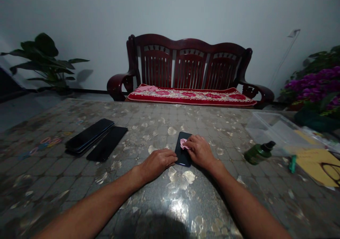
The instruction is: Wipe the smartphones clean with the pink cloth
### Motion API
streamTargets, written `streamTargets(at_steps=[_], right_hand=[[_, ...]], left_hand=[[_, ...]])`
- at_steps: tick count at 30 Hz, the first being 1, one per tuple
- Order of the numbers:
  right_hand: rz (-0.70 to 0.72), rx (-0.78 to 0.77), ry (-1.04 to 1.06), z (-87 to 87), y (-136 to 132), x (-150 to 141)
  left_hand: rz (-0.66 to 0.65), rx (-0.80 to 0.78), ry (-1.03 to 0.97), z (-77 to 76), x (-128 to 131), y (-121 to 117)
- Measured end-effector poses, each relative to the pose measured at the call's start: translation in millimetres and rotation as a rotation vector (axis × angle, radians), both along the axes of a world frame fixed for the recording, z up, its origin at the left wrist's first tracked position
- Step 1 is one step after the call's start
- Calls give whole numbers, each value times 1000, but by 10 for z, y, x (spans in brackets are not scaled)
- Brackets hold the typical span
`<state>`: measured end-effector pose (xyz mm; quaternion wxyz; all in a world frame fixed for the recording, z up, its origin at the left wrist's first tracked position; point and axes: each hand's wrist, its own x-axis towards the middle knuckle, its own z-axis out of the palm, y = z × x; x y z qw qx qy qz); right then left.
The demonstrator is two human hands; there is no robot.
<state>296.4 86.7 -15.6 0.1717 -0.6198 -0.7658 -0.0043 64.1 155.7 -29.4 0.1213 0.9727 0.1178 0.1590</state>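
A dark smartphone (183, 158) lies flat on the patterned table cover in front of me. My left hand (160, 162) rests low at its left edge, fingers curled together with the tips holding that side. With closed fingers, my right hand (201, 149) pinches a small crumpled pink cloth (183, 143) and presses it onto the upper part of the screen. The right fingers hide some of the phone's right side. To the left lie a stack of dark phones (90, 136) and a single black phone (107, 145) beside it.
Right of my hands are a green bottle (256, 154) with a black cap, a clear plastic box (276, 125), a small green object (292, 164) and yellow paper (313, 164) under glasses. Coloured bands (50, 141) lie far left. A wooden bench (188, 62) stands behind the table.
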Motion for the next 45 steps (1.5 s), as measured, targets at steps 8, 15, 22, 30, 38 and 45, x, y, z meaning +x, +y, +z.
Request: streamTargets(at_steps=[8, 15, 22, 30, 38, 45], right_hand=[[80, -18, -27, 64, -72, -34], [69, -23, 14, 46, -78, 6], [203, -61, 2, 101, -126, -23], [-38, 53, -9, -79, 73, -36], [178, 12, -4, -28, -67, -76], [-90, 46, -22, -98, 228, 83]], left_hand=[[-11, 133, 1, -43, -19, -27], [-18, 209, -66, -116, 13, -66], [-18, 233, -131, -121, 27, -93], [-39, 213, -178, -125, 47, -109], [-28, 216, -191, -99, 65, -140], [-31, 261, -215, -68, 42, -112]])
